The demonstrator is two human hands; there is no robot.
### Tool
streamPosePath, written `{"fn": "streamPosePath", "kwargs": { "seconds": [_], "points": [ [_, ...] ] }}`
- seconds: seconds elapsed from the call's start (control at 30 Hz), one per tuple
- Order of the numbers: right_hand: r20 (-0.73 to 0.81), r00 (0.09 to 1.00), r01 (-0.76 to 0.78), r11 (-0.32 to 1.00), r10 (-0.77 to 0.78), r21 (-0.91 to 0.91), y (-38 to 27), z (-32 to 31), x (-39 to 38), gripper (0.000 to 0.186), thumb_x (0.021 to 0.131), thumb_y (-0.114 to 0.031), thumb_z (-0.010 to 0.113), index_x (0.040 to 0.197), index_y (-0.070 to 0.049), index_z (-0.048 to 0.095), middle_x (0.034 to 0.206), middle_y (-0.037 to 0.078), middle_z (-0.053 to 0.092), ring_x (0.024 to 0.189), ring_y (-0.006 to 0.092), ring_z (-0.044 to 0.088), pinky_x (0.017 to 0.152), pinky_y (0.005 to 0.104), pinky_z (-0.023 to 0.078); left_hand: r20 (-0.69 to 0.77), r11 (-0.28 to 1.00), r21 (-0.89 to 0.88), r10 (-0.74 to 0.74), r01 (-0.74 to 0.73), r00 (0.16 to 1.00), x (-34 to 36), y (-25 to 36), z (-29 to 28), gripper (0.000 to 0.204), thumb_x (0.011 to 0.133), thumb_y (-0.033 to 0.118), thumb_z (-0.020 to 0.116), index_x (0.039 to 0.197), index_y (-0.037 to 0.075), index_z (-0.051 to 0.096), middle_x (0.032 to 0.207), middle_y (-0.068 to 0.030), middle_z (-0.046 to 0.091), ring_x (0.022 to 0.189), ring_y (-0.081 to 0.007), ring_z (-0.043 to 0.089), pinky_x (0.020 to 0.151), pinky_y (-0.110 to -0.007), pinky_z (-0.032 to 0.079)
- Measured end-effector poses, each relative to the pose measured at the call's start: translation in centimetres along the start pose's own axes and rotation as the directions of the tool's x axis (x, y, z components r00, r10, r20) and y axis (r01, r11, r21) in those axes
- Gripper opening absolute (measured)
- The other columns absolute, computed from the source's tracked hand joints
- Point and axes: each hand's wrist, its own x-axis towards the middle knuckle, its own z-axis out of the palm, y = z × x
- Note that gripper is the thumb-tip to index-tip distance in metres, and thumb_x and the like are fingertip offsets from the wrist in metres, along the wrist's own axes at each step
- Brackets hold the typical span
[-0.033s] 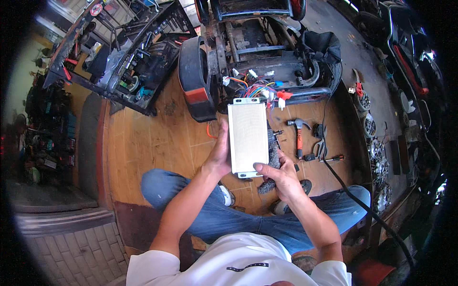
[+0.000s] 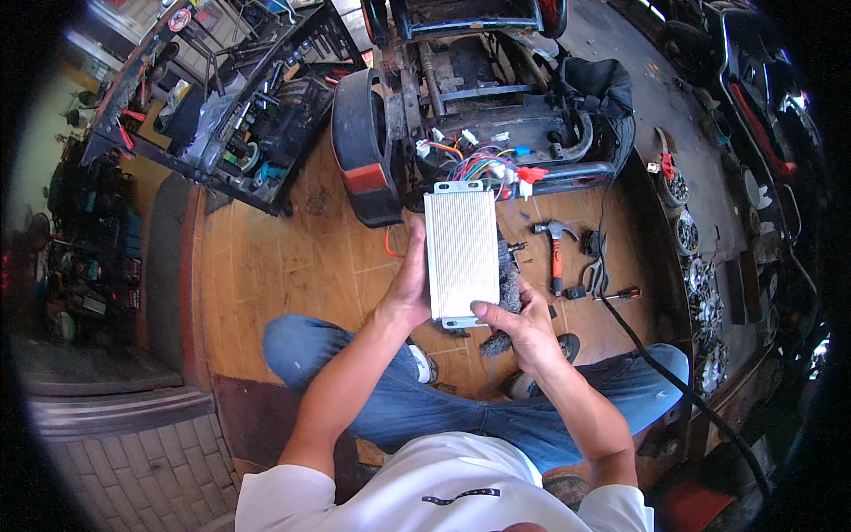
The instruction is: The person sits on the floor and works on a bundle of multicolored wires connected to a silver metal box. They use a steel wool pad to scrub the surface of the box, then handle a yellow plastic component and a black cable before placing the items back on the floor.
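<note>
Clamping the silver box (image 2: pixel 461 253) between both hands, up above the floor (image 2: pixel 292 257). Pressing the left hand (image 2: pixel 412 279) to the nine o'clock edge, with most fingers hidden behind; impossible to tell how far spread. Curling the right hand (image 2: pixel 525 328) round the corner at five, with thumb flat on the ribbed face. Showing slotted tabs (image 2: pixel 458 187) at twelve and six. Tucked at four, partly under the box and close to the right hand, grey fuzz (image 2: pixel 510 288); cannot tell whether gripped or merely touched.

Just past the twelve o'clock end, coloured wires (image 2: pixel 479 167) with white, blue and red plugs (image 2: pixel 532 175); cannot tell whether joined to the box. Beyond, at twelve, a dark frame (image 2: pixel 483 92), with a fender (image 2: pixel 347 133) between ten and eleven and a black bag (image 2: pixel 598 87) at one.

On the floor at three, a hammer (image 2: pixel 556 262), then scissors (image 2: pixel 597 279); between three and four, a screwdriver (image 2: pixel 628 293). Toward four, a black cable (image 2: pixel 663 371). Farther out past three, metal discs (image 2: pixel 709 306). At ten, a cluttered cart (image 2: pixel 226 129). At six, jeans (image 2: pixel 443 426), with shoes (image 2: pixel 424 363) at seven and five.
</note>
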Motion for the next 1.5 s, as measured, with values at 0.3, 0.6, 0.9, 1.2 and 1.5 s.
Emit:
{"fn": "streamPosePath", "kwargs": {
  "seconds": [0.3,0.6,0.9,1.2,1.5],
  "points": [
    [0.023,0.809,0.385,0.5,-0.587,-0.776,1.3,1.8,-0.3,0.08,0.075,-0.019,0.091,0.139,0.008,0.053,0.112,0.021,0.072,0.097,0.0283,0.072,0.089,0.0378,0.057,-0.227,0.951,0.261,0.23,-0.168,0.946,0.8,-2.5,0.2,0.065,0.108,0.06,0.04,0.144,0.007,0.051,0.132,-0.0057,0.064,0.115,-0.015,0.064,0.1,-0.035,0.051],
    [0.276,0.859,0.473,0.461,-0.432,-0.751,0.0,-0.2,-3.5,0.081,0.08,-0.03,0.088,0.144,0.007,0.053,0.117,0.022,0.064,0.11,0.0292,0.067,0.093,0.042,0.053,-0.091,1.0,0.011,-0.018,0.019,0.996,0.6,-1.8,-2.5,0.082,0.101,0.076,0.027,0.147,0.013,0.052,0.111,-0.004,0.069,0.092,-0.0142,0.07,0.08,-0.036,0.061],
    [0.371,0.679,0.598,0.184,-0.633,-0.78,0.0,0.8,-3.7,0.037,0.079,-0.012,0.084,0.111,0.001,0.073,0.096,0.016,0.073,0.08,0.0331,0.07,0.069,0.0405,0.057,-0.264,0.993,0.022,-0.108,0.118,0.958,0.6,-3.2,-2.2,0.074,0.098,0.077,0.041,0.126,0.014,0.066,0.098,0.0001,0.071,0.078,-0.0098,0.069,0.065,-0.03,0.058],
    [0.311,0.895,0.357,0.094,-0.318,-0.93,-3.2,1.6,-0.5,0.021,0.086,-0.012,0.077,0.104,-0.003,0.076,0.093,0.016,0.071,0.08,0.0337,0.071,0.069,0.0421,0.057,-0.361,0.967,0.112,-0.175,0.229,0.916,-0.2,-6.3,-2.0,0.076,0.098,0.077,0.041,0.126,0.012,0.067,0.097,-0.002,0.072,0.081,-0.0132,0.07,0.066,-0.036,0.059],
    [0.505,0.816,0.525,-0.006,-0.281,-0.851,-3.4,1.7,1.6,0.013,0.084,-0.012,0.075,0.096,-0.007,0.078,0.091,0.013,0.07,0.074,0.0349,0.071,0.063,0.0433,0.056,-0.307,0.969,0.004,-0.233,0.246,0.923,0.5,-7.1,-4.1,0.08,0.093,0.081,0.043,0.129,0.013,0.065,0.107,-0.0057,0.073,0.085,-0.0158,0.073,0.068,-0.038,0.062]
  ]
}}
